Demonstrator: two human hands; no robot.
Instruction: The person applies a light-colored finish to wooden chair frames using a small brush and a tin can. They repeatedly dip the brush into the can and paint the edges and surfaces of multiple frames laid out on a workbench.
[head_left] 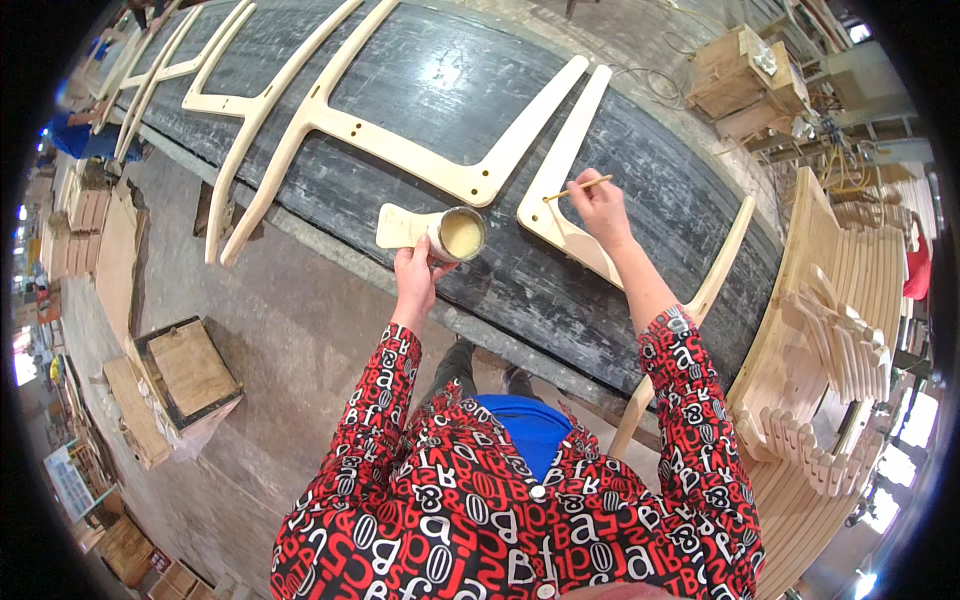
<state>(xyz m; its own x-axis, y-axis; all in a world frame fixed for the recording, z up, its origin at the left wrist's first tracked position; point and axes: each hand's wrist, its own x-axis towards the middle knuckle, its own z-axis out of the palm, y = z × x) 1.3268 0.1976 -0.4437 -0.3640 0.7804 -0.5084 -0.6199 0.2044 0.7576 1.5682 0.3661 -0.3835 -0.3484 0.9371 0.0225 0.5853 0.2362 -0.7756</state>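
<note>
My left hand [415, 276] is closed round a small can [436, 236] of creamy, pale yellow stuff, tilted so that its open mouth faces up. A flat cream-coloured piece [400, 227], like a scraper, juts out to the left beside the can; its other end is hidden. Pinched in my right hand [601, 208] is a thin wooden stick [558, 193]. Its tip is at a hole near the corner of a pale wooden chair-side frame [567, 235], which lies flat on the dark table [400, 178]. My right forearm passes over part of that frame.
Another wooden frame [410, 155] lies just left, with several more farther along the table. Stacked wooden parts [790, 370] stand close on my right. A wooden box [190, 370] is on the floor at left; crates [735, 75] stand beyond the table. Someone in blue [85, 138] is far left.
</note>
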